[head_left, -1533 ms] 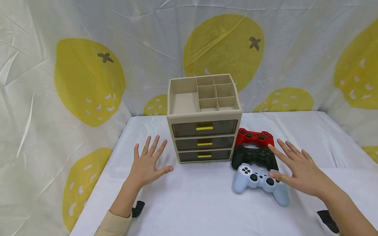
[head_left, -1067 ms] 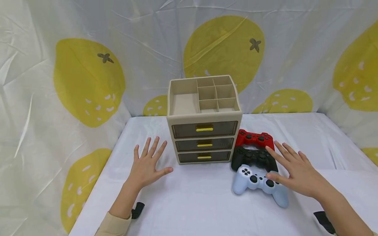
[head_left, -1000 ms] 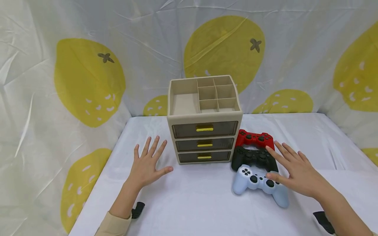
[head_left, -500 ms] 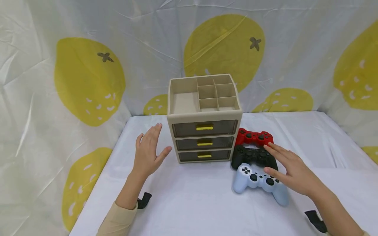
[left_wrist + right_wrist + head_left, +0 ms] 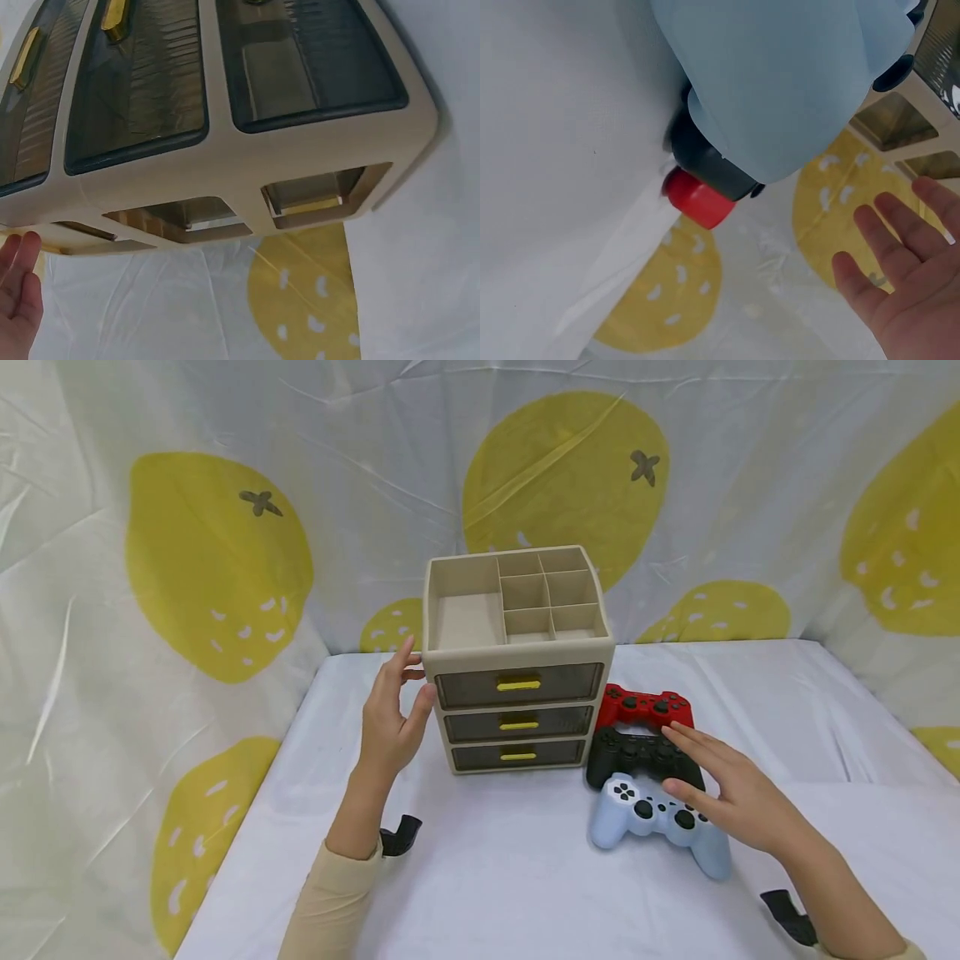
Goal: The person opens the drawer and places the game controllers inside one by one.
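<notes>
A beige desktop drawer organizer (image 5: pixel 517 656) stands upright, its three dark drawers pushed in, each with a yellow handle. My left hand (image 5: pixel 390 722) is at its left side, fingertips right at the upper side wall and thumb near the front edge; in the left wrist view the fingers (image 5: pixel 26 274) show beside the frame. My right hand (image 5: pixel 738 789) hovers with extended fingers over the right ends of the game controllers and holds nothing. Light blue (image 5: pixel 660 818), black (image 5: pixel 637 756) and red (image 5: pixel 648 706) controllers lie in an overlapping row, light blue nearest me.
A white cloth (image 5: pixel 495 877) covers the table. Behind and to the sides hangs a pale curtain (image 5: pixel 375 485) printed with yellow lemons. The organizer's open top tray is split into one large and several small compartments. A black strap piece (image 5: pixel 401 835) sticks out at my left wrist.
My left hand has moved up and right from beside the organizer to its left side, its spread fingers drawing together. My right hand has shifted slightly left. Organizer and controllers stay put.
</notes>
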A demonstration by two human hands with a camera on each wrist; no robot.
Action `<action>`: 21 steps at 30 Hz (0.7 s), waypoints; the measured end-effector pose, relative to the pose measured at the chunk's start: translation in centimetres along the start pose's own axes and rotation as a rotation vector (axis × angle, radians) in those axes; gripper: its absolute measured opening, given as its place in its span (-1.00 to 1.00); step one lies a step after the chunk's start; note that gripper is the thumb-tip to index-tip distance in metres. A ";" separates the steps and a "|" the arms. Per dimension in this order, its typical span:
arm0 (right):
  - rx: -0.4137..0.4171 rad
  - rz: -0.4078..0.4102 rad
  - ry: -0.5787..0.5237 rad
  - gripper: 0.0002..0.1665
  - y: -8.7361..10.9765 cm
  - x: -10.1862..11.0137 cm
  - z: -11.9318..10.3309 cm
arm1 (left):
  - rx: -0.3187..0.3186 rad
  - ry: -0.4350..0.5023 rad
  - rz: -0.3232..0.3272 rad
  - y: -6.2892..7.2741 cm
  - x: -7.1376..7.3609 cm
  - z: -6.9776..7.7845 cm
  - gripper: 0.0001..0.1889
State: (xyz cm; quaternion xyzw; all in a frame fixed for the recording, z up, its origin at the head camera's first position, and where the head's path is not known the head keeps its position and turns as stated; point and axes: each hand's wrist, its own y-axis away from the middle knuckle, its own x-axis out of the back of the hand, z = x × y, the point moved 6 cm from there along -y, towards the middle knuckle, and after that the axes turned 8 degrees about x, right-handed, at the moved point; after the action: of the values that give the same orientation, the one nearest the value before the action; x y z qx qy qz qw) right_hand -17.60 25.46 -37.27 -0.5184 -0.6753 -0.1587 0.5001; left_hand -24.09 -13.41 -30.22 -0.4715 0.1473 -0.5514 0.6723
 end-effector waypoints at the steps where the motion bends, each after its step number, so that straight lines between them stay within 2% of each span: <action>1: -0.001 -0.005 -0.003 -0.16 0.0 -0.1 0.0 | 0.009 0.021 0.007 -0.2 0.0 0.0 -0.39; 11: -0.007 -0.019 -0.028 -0.17 -0.3 -0.3 -0.1 | 0.140 0.200 0.037 -1.5 -0.2 -0.7 -0.54; 17: -0.010 -0.012 -0.040 -0.18 -0.4 -0.3 -0.3 | 0.212 0.302 -0.031 -2.5 0.0 1.7 -0.59; 18: -0.006 -0.007 -0.043 -0.18 -0.4 -0.3 -0.3 | 0.230 0.319 -0.045 -2.6 0.0 1.6 -0.59; 21: 0.006 0.006 -0.054 -0.18 -0.5 -0.3 -0.5 | 0.279 0.362 -0.067 -2.4 -0.6 -0.2 -0.58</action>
State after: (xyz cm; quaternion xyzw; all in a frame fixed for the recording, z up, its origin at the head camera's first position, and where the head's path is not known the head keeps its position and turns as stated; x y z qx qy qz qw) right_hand -17.82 24.72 -37.17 -0.5230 -0.6874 -0.1409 0.4839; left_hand -25.89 -12.86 -28.58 -0.2719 0.1721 -0.6642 0.6748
